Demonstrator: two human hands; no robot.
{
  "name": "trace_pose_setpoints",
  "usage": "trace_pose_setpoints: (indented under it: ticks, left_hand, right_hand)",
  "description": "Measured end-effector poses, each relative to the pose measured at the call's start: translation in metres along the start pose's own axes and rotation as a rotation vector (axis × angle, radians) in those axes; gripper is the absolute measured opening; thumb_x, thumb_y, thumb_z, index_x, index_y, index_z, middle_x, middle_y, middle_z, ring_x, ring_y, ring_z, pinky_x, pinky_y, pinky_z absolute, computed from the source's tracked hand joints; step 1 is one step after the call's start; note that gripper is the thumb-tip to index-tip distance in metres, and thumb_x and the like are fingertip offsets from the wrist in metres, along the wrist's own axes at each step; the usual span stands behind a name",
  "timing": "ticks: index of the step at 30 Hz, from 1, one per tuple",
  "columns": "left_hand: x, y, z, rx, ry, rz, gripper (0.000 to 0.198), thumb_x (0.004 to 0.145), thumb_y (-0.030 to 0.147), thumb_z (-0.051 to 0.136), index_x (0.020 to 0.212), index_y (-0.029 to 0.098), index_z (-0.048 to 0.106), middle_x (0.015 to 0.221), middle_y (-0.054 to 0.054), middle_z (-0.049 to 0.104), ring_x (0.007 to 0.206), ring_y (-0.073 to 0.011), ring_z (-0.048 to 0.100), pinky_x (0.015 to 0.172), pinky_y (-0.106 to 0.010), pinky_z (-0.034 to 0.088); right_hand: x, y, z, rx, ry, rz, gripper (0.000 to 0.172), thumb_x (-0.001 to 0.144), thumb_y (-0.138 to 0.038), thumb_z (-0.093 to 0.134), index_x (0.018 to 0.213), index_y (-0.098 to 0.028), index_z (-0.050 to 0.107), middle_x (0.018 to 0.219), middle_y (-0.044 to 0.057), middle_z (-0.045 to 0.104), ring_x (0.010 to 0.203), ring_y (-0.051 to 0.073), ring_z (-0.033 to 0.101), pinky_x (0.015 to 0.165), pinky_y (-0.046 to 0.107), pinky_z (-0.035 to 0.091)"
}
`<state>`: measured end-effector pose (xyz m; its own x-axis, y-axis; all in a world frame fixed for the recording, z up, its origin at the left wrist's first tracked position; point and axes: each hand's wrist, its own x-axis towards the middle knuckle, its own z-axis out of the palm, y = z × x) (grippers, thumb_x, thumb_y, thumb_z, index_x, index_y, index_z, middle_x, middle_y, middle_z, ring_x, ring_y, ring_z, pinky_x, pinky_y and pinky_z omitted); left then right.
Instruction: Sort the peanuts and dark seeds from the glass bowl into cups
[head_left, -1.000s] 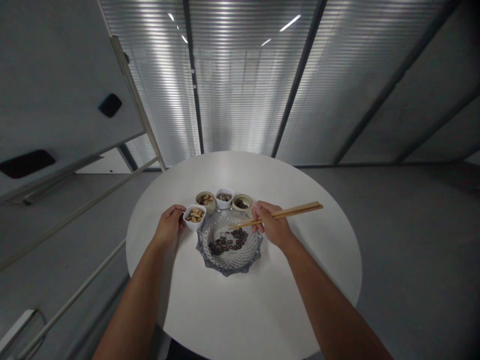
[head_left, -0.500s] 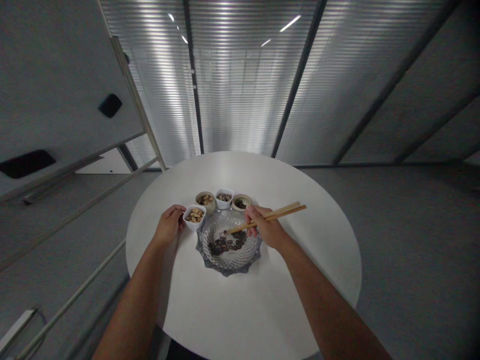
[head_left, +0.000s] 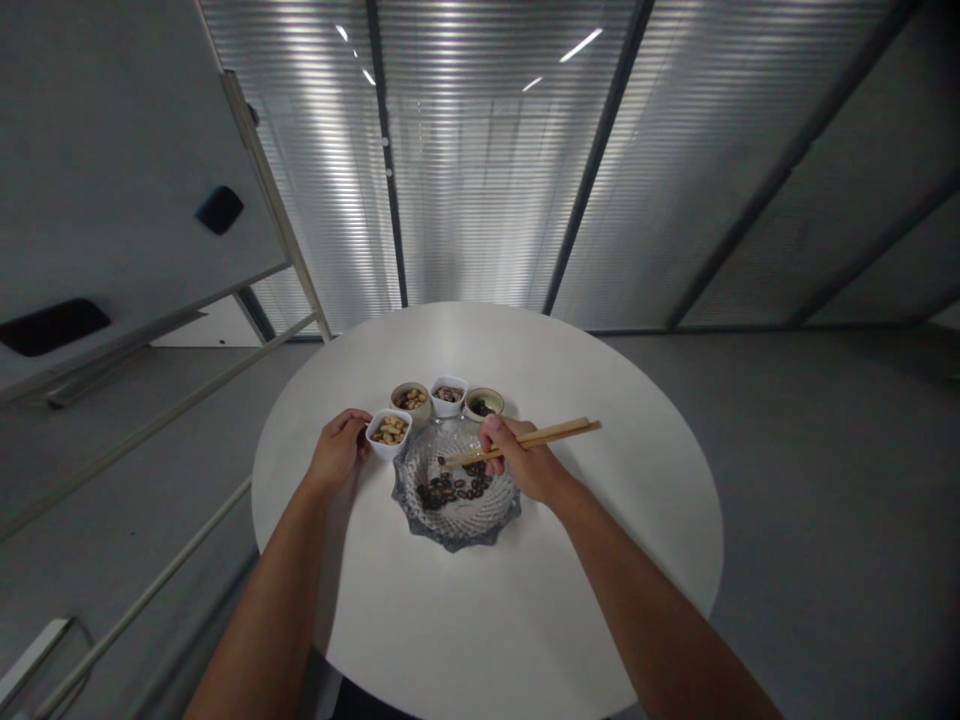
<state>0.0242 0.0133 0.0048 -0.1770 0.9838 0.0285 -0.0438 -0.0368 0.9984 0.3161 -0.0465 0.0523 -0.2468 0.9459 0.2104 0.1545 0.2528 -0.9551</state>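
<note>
Chopsticks [head_left: 556,433] have moved left, slanting crosswise, tips leftward.

Your right grip [head_left: 525,468] holds wooden chopsticks [head_left: 570,430] over the glass bowl [head_left: 454,540], tips at a dark bean [head_left: 441,460] (too small to tell if pinched); your left grip [head_left: 337,455] is at the white cup [head_left: 386,452].

Table [head_left: 480,620]: one. Glass bowl [head_left: 484,525]: one. White cups [head_left: 384,453]: two. Beige cups [head_left: 421,412]: two, making four cups in all. Chopsticks [head_left: 559,433]: two. Left hand [head_left: 337,453]: one. Right hand [head_left: 525,466]: one. Dark beans [head_left: 448,494] in the bowl: more than a dozen, too crowded for an exact figure. Pale pieces [head_left: 391,432] in the nearest white cup: several, exact number unclear.
</note>
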Motion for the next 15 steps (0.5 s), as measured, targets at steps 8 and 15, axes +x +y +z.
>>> trace_pose_setpoints:
  ticks: [8,15]
  left_hand:
    - [0.000,0.000,0.001,0.017,-0.001,-0.010,0.022,0.071,0.038,0.065,0.079,0.017,0.065,0.051,0.003,0.053,0.040,-0.0110,0.043,0.040,-0.024,0.029]
    - [-0.002,0.001,0.003,0.013,-0.008,-0.012,0.021,0.072,0.037,0.065,0.078,0.017,0.065,0.053,0.003,0.054,0.041,-0.0107,0.043,0.040,-0.024,0.029]
  right_hand:
    - [-0.001,-0.004,0.007,-0.037,0.028,0.014,0.061,0.096,-0.075,0.037,0.073,-0.021,0.054,0.053,-0.002,0.051,0.050,0.015,0.055,0.048,0.026,0.041]
    - [-0.001,0.005,0.011,-0.132,0.001,-0.036,0.051,0.101,-0.064,0.040,0.075,-0.022,0.051,0.055,-0.002,0.053,0.050,0.014,0.055,0.048,0.026,0.041]
